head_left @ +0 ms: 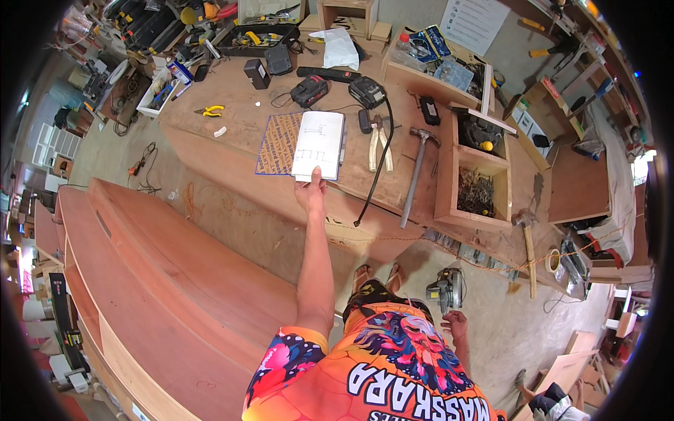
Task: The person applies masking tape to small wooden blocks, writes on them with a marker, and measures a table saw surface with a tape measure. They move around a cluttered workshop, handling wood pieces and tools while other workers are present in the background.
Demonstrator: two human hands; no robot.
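An open notebook (pixel 318 144) with pencil sketches on its white page lies at the front edge of the workbench (pixel 232 144). My left hand (pixel 312 191) grips its lower edge, thumb on top of the page. The patterned cover (pixel 275 149) spreads flat to the left. My right hand (pixel 456 324) hangs low beside my hip, its fingers curled; anything in them is too small to make out. To the right of the notebook rest pincers (pixel 379 149) with pale handles, a black cable (pixel 382 175) and a claw hammer (pixel 415 172).
Cordless tool batteries (pixel 309 91) and yellow pliers (pixel 209 111) are on the bench. A wooden box (pixel 484 189) holds nails. Another hammer (pixel 528 245) lies at the right. Below stands a circular saw (pixel 447 289). A large wooden panel assembly (pixel 175 281) fills the left; an orange cord (pixel 484 263) runs along the bench.
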